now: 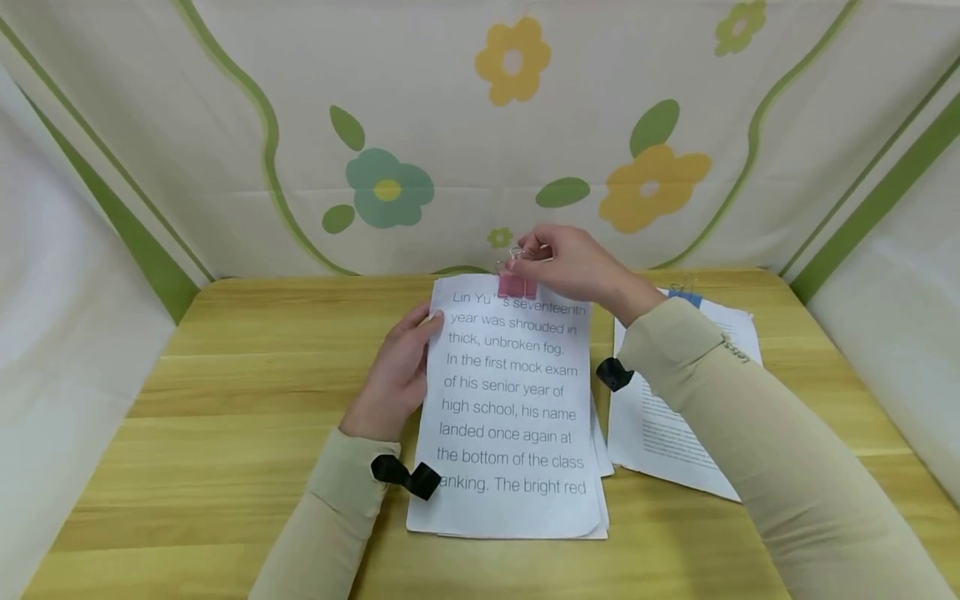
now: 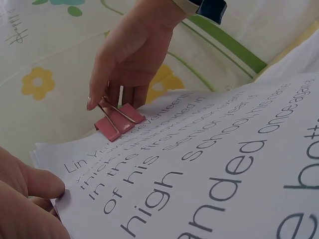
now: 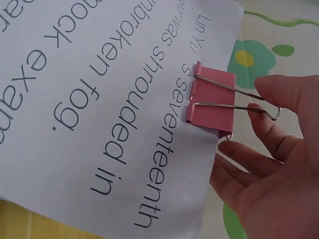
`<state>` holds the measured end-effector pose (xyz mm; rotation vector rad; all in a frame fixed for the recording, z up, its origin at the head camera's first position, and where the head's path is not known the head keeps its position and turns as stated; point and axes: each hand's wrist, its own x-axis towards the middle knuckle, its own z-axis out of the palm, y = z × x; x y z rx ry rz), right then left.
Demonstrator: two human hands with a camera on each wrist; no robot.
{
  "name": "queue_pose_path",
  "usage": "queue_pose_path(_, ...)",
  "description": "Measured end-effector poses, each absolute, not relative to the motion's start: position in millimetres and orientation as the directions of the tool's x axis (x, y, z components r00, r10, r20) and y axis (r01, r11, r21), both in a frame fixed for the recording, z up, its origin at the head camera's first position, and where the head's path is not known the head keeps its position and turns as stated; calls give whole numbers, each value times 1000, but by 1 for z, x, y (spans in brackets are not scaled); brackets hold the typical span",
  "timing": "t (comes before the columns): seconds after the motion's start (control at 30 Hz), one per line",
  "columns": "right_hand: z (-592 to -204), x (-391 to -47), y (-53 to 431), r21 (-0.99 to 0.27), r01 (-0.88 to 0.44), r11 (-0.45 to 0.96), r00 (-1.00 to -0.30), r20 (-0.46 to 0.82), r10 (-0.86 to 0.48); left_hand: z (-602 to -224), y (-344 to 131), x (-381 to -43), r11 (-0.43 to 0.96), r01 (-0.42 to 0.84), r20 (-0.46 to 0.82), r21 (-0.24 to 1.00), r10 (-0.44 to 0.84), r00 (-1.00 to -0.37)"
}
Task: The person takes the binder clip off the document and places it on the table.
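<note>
A pink binder clip (image 3: 213,99) sits on the top edge of a stack of printed sheets (image 1: 510,400). My right hand (image 1: 573,262) pinches the clip's wire handle between thumb and fingers, seen closely in the right wrist view. The clip overlaps the first line of large print. At the stack's upper left edge, my left hand (image 1: 397,367) grips the paper, its thumb (image 2: 45,184) on top and its other fingers partly hidden beneath. The top of the stack is raised in the left wrist view, and lower sheets stick out at its right side.
On the right of the wooden table (image 1: 262,400) lies a second set of printed sheets (image 1: 675,425) with a blue binder clip (image 1: 685,297) at its top, partly hidden by my right sleeve. A flowered cloth (image 1: 450,108) hangs behind the table.
</note>
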<state>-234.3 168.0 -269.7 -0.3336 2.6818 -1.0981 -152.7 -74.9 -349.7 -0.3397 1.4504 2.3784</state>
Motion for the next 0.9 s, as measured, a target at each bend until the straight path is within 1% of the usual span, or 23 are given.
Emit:
queue_pose_path(0.13,-269,-234,168,-724,-96,684,-950,-137,-279,-350,-74,-153,-429,-398,-361,811,168,-917)
queue_pose_path(0.33,-263,-236,169,-738,-94,668,-947,-142,-290,-352,-73,-154,-428,-402,-361,809,177,-916)
queue_pose_path(0.53,-259,-236,170,-660,-116,742,-935,-179,-306,-353,-72,-154,-430,-414,-371,802,183,-910)
queue_pose_path(0.67,-257,-235,172,-634,-124,763,-929,-197,-314,-354,-71,-155,-430,-420,-375,799,188,-908)
queue_pose_path(0.9,-260,-233,175,-600,-167,783,-930,-168,-327,-353,-67,-153,-405,-424,-386,810,176,-906)
